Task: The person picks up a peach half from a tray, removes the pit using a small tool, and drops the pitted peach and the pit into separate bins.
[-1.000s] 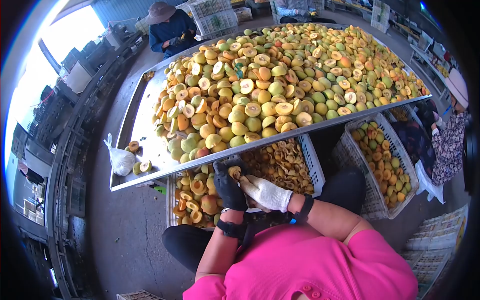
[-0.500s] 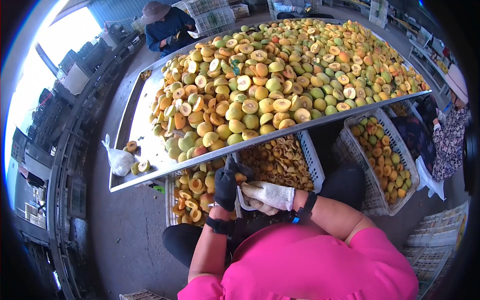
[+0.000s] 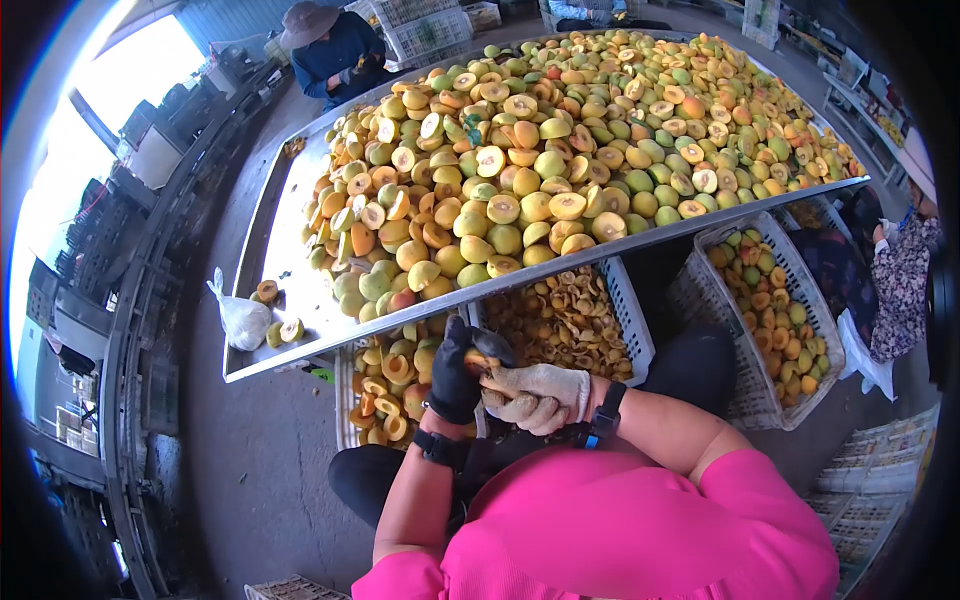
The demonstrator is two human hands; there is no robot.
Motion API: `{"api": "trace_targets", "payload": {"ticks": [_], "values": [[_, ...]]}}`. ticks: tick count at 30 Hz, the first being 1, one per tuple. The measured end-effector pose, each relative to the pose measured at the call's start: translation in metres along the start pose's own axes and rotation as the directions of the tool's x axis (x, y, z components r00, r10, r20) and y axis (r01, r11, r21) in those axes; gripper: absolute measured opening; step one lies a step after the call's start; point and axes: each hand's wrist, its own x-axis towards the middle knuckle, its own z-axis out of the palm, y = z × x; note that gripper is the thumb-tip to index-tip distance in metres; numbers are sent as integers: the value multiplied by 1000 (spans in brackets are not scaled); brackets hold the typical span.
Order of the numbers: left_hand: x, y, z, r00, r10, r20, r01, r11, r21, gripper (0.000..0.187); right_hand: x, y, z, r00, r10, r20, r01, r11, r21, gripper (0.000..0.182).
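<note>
My left hand (image 3: 455,372), in a black glove, is closed around a piece of yellow peach (image 3: 482,361), mostly covered by its fingers. My right hand (image 3: 540,394), in a whitish knit glove, is curled into a fist right against that peach. Whatever sits inside the right fist is hidden. Both hands are over my lap, just below the near edge of the metal table (image 3: 590,252). Under them stand a crate of halved peaches (image 3: 400,370) on the left and a crate of small brownish-orange pieces (image 3: 560,320) on the right.
Halved peaches (image 3: 540,165) are heaped across the table. A tied white plastic bag (image 3: 243,318) sits at its left corner beside a few halves. Another full crate (image 3: 775,310) stands to the right, near a person in a patterned top (image 3: 903,285). A person in a hat (image 3: 335,55) works at the far left.
My right hand has turned and its fingers have curled into a fist against the peach. My left hand has rotated slightly, showing more of the fruit.
</note>
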Motion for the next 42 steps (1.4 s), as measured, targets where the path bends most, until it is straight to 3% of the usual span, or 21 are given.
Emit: {"api": "trace_targets", "payload": {"ticks": [1, 4, 6, 7, 8, 9, 11, 13, 17, 20, 23, 27, 28, 30, 32, 35, 36, 37, 39, 41, 42], "values": [[0, 0, 5, 999, -48, 2, 47, 975, -218, 56, 1, -1, 1, 1000, -8, 21, 8, 1000, 13, 40], [1, 3, 15, 999, 52, -3, -47, 879, -474, 53, 2, 0, -6, 990, -55, 132, 39, 992, 120, 43], [1, 0, -22, 959, 173, -223, -216, 959, -185, 52, -4, 1, -9, 977, -112, 183, 81, 982, 170, 41], [-3, 4, -43, 916, 254, -311, -274, 961, -22, 52, -9, 1, -9, 981, -162, 109, 141, 973, 181, 40], [-10, 17, -54, 861, 368, -352, -247, 906, 343, 40, -14, -1, -10, 977, -212, 36, 202, 962, 186, 40], [-16, 32, -60, 790, 475, -387, -128, 746, 654, 30, -18, -3, -12, 965, -260, -39, 262, 947, 186, 40], [-19, 52, -59, 648, 760, -50, -158, 198, 967, 21, -16, -7, -28, 935, -316, -163, 342, 924, 169, 39], [-6, 63, -53, 667, 745, 10, -60, 39, 997, 25, -12, -6, -30, 883, -323, -341, 394, 904, 163, 39], [50, 76, -45, 770, 613, 180, 58, -347, 936, 53, -9, -9, -23, 900, -250, -357, 299, 950, 87, 34], [92, 76, -46, 898, 440, 17, 186, -414, 891, 60, -11, -11, -21, 896, -243, -371, 241, 969, -52, 31], [106, 74, -41, 923, 378, -75, 257, -459, 851, 58, -14, -12, -21, 880, -249, -406, 225, 969, -107, 30], [99, 72, -62, 877, 479, -29, 66, -60, 996, 48, -12, -16, -8, 862, -289, -415, 245, 957, -159, 35], [100, 62, -78, 864, 501, -44, -88, 238, 967, 43, -10, -17, -6, 868, -301, -394, 251, 952, -174, 36], [83, 62, -56, 846, 516, -133, -243, 596, 766, 41, -6, -18, -3, 880, -316, -354, 257, 945, -203, 37], [53, 63, -9, 883, 432, -181, -311, 830, 463, 38, -2, -20, 7, 906, -317, -281, 275, 944, -180, 39], [36, 29, -8, 776, 618, 129, -444, 391, 806, 43, 5, -22, 13, 946, -269, -184, 262, 963, -62, 36], [32, 20, 0, 724, 677, 135, -550, 447, 706, 46, 6, -23, 14, 958, -252, -140, 252, 968, -19, 36], [28, 11, 2, 745, 666, 44, -554, 580, 598, 44, 8, -23, 15, 967, -235, -96, 238, 971, 23, 36], [23, 1, 3, 790, 600, -123, -539, 777, 325, 41, 10, -19, 24, 874, -341, -346, 296, 939, -178, 32], [20, 3, 0, 860, 504, -81, -477, 849, 227, 37, 10, -17, 28, 762, -453, -463, 295, 879, -375, 29], [20, 5, 0, 896, 437, -75, -436, 899, 35, 36, 11, -16, 29, 724, -513, -461, 311, 839, -446, 26]]}}
